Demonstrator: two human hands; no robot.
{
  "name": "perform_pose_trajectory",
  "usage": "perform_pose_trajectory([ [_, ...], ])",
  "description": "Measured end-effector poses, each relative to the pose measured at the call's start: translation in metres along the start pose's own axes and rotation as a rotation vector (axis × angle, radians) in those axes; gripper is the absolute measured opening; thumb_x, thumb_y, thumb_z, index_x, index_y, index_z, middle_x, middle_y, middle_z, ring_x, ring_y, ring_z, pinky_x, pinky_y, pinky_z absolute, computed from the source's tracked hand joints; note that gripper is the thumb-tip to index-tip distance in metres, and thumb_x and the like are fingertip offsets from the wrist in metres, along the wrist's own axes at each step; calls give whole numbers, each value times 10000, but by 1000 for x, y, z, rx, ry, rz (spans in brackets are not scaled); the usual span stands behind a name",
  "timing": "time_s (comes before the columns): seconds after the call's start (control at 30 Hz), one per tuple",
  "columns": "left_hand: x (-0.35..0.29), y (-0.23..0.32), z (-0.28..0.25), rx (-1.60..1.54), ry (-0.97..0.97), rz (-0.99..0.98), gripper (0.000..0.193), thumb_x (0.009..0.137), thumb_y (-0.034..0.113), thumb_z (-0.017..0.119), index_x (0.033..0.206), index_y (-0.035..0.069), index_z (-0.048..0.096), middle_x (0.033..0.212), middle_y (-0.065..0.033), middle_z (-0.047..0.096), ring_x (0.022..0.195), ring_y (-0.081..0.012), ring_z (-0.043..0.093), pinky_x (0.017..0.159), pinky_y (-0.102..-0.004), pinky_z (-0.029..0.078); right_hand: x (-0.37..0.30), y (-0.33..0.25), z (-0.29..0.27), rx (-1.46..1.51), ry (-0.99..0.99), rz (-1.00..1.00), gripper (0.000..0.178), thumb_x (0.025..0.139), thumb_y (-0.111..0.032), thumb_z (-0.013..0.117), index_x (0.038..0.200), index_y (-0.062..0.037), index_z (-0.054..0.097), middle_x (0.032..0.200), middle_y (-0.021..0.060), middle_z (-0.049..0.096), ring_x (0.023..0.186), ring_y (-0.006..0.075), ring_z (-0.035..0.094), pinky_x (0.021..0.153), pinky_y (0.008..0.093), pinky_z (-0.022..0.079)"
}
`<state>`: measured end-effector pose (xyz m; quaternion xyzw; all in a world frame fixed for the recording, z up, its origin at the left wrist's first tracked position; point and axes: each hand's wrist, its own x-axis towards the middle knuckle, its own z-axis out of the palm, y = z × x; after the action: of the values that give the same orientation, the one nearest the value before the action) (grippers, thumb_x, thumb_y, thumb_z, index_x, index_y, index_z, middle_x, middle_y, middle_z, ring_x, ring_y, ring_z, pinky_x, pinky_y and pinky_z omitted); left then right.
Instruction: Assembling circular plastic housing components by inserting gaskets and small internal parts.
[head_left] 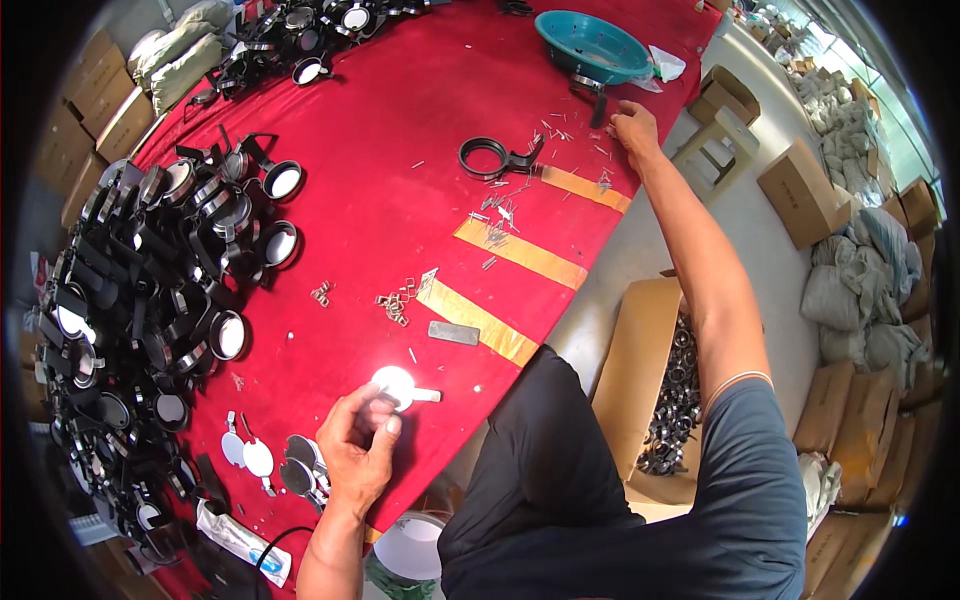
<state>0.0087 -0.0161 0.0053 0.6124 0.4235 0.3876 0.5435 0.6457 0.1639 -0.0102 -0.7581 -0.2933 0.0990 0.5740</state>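
My left hand [362, 440] is closed, pinching the edge of a shiny round disc [393, 386] with a short flat tab, just above the red cloth near the table's front edge. My right hand [634, 132] is stretched far out to the right with its fingers curled together. Its fingertips are beside the dark handle of a black ring-shaped part [590, 90]; whether they touch it or pinch something small is too small to tell. Between the hands lie a black ring with a clamp-like handle [484, 158], scattered metal pins [497, 212], small wire clips [397, 302] and a grey block [453, 333].
Black handled round parts [150, 270] are heaped along the left side. A teal basin [592, 48] stands at the far right of the red table [370, 180]. Loose discs [257, 458] lie left of my left hand. On the floor, an open carton [640, 370] holds dark rings.
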Motion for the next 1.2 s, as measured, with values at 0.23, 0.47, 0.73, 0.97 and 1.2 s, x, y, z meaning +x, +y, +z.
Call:
perform_pose_trajectory([
  [0.23, 2, -6, -1, 41, 23, -26, 400, 917, -32, 764, 1310, -28, 688, 1054, -88, 741, 968, -160, 730, 887, -295, 588, -40, -9, -8, -170, 64, -151, 457, 871, -102, 691, 1319, -32, 744, 1182, 141, 796, 1073, 247, 768, 927, 365, 602],
  [0.47, 4, -7, 3, 66, 37, 25, 404, 913, -15, 770, 1311, -10, 703, 1034, -91, 756, 913, -139, 737, 843, -286, 600, -136, -86, 15, -113, -592, -204, 573, 928, -225, 797, 1440, -26, 635, 1195, 132, 762, 987, 209, 747, 853, 342, 602],
  [0.73, 6, -8, 7, 45, 43, 80, 404, 915, -7, 773, 1314, -10, 709, 1033, -90, 751, 896, -123, 724, 817, -267, 601, -171, -100, 52, 18, -528, -17, 304, 1035, -123, 689, 1283, 26, 596, 1020, 146, 737, 821, 162, 746, 682, 309, 622],
  [0.97, 2, -4, 5, 98, 48, 109, 410, 911, 14, 779, 1315, -9, 711, 1025, -91, 750, 886, -130, 722, 810, -276, 599, -224, -116, 23, 1014, -760, 582, 206, 1105, -100, 563, 1255, 36, 599, 1046, 123, 669, 846, 184, 677, 685, 304, 629],
  [1.2, 0, -1, 6, -32, 227, 210, 448, 1013, 50, 716, 1449, 13, 618, 1164, -118, 720, 952, -159, 732, 837, -295, 604, -348, -138, 13, 1285, -980, 925, 253, 1126, -159, 560, 1302, 22, 585, 1176, 187, 680, 881, 159, 678, 713, 255, 642],
])
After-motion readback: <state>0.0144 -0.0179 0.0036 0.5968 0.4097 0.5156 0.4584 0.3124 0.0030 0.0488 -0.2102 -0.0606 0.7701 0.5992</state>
